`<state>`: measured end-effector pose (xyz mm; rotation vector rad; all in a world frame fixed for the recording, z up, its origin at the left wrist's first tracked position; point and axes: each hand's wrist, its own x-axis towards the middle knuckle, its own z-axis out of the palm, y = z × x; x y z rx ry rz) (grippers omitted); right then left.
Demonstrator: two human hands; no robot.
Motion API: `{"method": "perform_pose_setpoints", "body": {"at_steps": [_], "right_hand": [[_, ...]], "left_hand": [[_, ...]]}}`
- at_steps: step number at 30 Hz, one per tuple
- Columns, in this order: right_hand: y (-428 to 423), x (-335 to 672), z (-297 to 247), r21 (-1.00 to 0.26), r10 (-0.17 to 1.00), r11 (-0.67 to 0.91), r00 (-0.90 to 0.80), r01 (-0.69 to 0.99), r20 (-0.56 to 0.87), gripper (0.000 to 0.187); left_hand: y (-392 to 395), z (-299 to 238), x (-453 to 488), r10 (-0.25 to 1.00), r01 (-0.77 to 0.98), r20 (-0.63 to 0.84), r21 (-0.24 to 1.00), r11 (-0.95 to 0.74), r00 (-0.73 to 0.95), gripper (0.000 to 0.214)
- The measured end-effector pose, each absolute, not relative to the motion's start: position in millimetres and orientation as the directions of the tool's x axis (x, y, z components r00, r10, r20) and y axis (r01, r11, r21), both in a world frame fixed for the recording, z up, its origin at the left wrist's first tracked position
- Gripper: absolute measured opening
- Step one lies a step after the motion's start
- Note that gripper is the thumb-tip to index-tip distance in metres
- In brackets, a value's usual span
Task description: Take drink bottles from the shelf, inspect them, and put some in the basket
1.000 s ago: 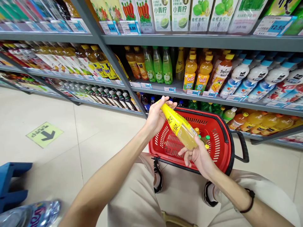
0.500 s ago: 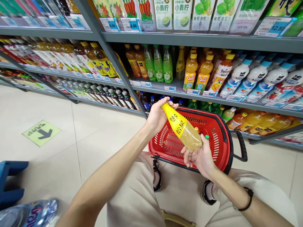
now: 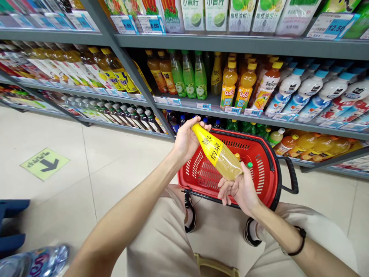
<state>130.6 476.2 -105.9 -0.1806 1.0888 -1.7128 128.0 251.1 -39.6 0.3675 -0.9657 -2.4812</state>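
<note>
A yellow soda bottle [image 3: 216, 152] with black lettering lies slantwise between my two hands, above a red shopping basket [image 3: 196, 179]. My left hand [image 3: 188, 138] is closed round its neck and cap end, which the fingers partly hide. The base rests in my right hand [image 3: 238, 188], with the thumb on its side and the fingers curled beneath. Inside the basket, a green cap [image 3: 249, 165] and an orange cap [image 3: 237, 156] show behind the bottle; what they belong to is mostly hidden.
Grey shelves [image 3: 230, 43] full of drinks run across the back. The basket's black handle [image 3: 292, 175] sticks out to the right. At the lower left are a blue stool [image 3: 13, 221] and a large clear bottle [image 3: 37, 261]. An arrow sticker [image 3: 44, 164] marks the tiled floor.
The whole view has shifted slightly, so the shelves and basket sit a little further left and up. Both hands keep their hold on the bottle, which has barely moved between them.
</note>
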Motion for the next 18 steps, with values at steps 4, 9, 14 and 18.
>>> {"method": "perform_pose_setpoints", "body": {"at_steps": [4, 9, 14, 18], "right_hand": [[475.4, 130.7, -106.2, -0.733, -0.823, -0.058, -0.448, 0.678, -0.349, 0.090], [472.3, 131.5, -106.4, -0.754, -0.777, -0.135, -0.541, 0.643, -0.323, 0.082], [473.8, 132.3, -104.1, -0.773, -0.779, -0.187, -0.571, 0.606, -0.259, 0.068], [475.3, 133.9, -101.1, -0.804, -0.783, -0.198, -0.584, 0.560, -0.214, 0.059]], "left_hand": [[251.6, -36.1, 129.2, -0.469, 0.304, -0.072, 0.673, -0.674, -0.880, 0.017], [250.4, -35.4, 129.4, -0.492, 0.328, -0.067, 0.667, -0.669, -0.868, 0.027], [248.7, -39.9, 127.4, -0.498, 0.321, -0.098, 0.656, -0.683, -0.861, 0.031], [250.1, -40.6, 127.4, -0.494, 0.321, -0.103, 0.642, -0.696, -0.863, 0.034]]}}
